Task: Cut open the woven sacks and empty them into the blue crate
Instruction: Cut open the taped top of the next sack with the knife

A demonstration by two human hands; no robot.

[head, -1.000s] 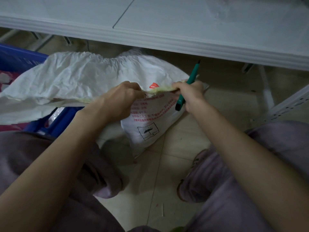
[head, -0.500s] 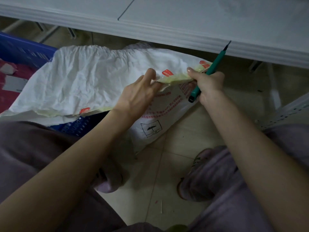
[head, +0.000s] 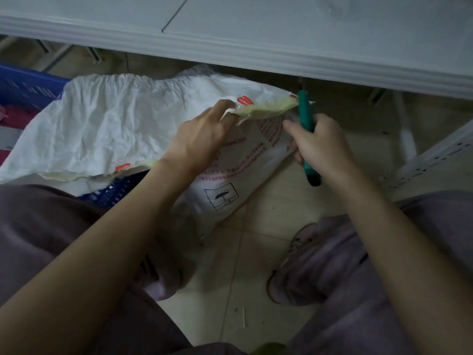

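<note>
White woven sack [head: 122,124] draped across the blue crate [head: 25,85], printed end hanging toward the tiled floor. Left hand [head: 202,139] pinches the sack's yellowish seam (fingers curled over its edge); right hand [head: 320,144] grips a green-handled cutter [head: 305,116], upright at the seam's corner.

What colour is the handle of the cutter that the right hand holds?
Teal green with a black end; the slim plastic cutter shows best in the head view.
</note>
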